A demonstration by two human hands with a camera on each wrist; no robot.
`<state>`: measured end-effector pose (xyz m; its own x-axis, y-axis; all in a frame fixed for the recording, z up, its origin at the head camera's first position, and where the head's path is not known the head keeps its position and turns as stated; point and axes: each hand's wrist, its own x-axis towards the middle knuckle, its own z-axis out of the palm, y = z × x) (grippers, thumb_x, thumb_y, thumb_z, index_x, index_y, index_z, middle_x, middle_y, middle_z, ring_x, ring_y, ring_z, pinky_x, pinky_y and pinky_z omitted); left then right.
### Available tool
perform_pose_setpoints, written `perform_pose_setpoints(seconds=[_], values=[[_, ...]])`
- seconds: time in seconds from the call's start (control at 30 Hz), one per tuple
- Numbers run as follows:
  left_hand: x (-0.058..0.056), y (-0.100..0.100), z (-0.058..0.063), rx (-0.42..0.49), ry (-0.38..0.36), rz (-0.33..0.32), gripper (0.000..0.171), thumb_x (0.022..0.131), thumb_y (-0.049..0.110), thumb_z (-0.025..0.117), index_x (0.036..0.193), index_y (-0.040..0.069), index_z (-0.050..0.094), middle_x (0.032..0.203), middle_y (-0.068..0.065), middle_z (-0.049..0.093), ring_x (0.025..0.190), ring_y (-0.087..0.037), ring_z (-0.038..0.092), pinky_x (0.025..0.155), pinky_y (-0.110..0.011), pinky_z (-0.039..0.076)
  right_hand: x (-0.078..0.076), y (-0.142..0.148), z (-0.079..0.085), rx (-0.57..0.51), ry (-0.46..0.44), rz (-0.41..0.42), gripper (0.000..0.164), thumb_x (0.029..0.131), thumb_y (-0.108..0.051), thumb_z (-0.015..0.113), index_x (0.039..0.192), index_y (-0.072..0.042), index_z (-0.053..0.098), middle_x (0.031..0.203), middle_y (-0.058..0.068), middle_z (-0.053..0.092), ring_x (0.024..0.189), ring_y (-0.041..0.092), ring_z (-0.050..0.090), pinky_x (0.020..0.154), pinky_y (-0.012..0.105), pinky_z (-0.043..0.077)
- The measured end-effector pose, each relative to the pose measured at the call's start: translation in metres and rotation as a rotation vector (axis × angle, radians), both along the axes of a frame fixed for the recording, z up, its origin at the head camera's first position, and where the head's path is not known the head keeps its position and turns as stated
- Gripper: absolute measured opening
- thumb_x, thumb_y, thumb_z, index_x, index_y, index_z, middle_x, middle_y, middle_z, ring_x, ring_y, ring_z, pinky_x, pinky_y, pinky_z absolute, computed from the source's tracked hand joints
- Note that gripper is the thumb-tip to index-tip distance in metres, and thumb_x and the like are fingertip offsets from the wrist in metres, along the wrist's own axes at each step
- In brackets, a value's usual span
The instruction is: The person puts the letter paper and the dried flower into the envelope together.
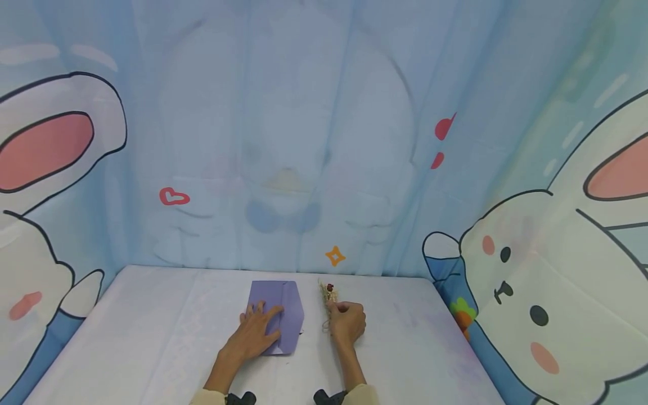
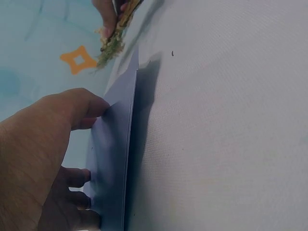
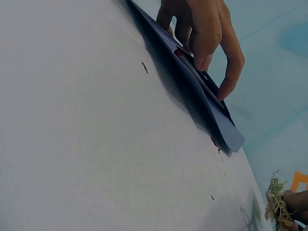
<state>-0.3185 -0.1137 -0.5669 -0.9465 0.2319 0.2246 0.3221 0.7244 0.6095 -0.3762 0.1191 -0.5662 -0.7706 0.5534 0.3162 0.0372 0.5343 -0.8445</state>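
Observation:
A purple paper envelope (image 1: 292,318) lies on the white table, its flap side pointing right. My left hand (image 1: 253,333) rests on it with spread fingers, thumb near the lower middle. In the left wrist view the thumb and fingertips touch the face of the envelope (image 2: 113,144). The right wrist view shows its flap edge standing slightly apart, with something dark red inside the gap. To the right, my right hand (image 1: 348,323) pinches a small bunch of dried flowers (image 1: 329,290), with a dark red bloom and pale sprigs at its top. Thin string hangs by its stems.
Small dark bits (image 3: 145,67) are scattered on the white tabletop (image 1: 430,337) near the envelope. A light blue curtain (image 1: 293,112) with cartoon rabbits hangs behind the table's far edge and along both sides.

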Motion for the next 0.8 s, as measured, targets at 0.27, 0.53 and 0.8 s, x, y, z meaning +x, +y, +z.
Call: perform_pose_setpoints(seconds=[0.27, 0.53, 0.8], values=[[-0.001, 0.0, -0.001, 0.002, -0.005, 0.007, 0.056, 0.094, 0.024, 0.068, 0.149, 0.011, 0.063, 0.156, -0.043, 0.046, 0.147, -0.078, 0.031, 0.113, -0.085, 0.028, -0.001, -0.013, -0.002, -0.007, 0.002, 0.039, 0.015, 0.084, -0.014, 0.093, 0.076, -0.003, 0.085, 0.069, 0.011, 0.077, 0.06, 0.024, 0.067, 0.065, 0.044, 0.049], [-0.001, 0.0, 0.001, -0.047, -0.038, 0.016, 0.055, 0.096, 0.026, 0.07, 0.149, 0.016, 0.064, 0.159, -0.039, 0.046, 0.148, -0.073, 0.035, 0.113, -0.081, 0.032, -0.001, -0.028, -0.003, -0.021, 0.011, 0.049, 0.015, 0.083, -0.015, 0.094, 0.075, -0.005, 0.086, 0.067, 0.01, 0.077, 0.058, 0.021, 0.067, 0.065, 0.044, 0.051], [-0.002, -0.001, 0.001, -0.037, -0.016, 0.01, 0.056, 0.095, 0.024, 0.069, 0.149, 0.012, 0.064, 0.158, -0.041, 0.047, 0.147, -0.074, 0.034, 0.113, -0.081, 0.032, 0.0, -0.047, 0.0, -0.017, 0.042, 0.072, 0.014, 0.082, -0.012, 0.094, 0.074, -0.004, 0.085, 0.066, 0.011, 0.077, 0.057, 0.023, 0.068, 0.066, 0.048, 0.054]])
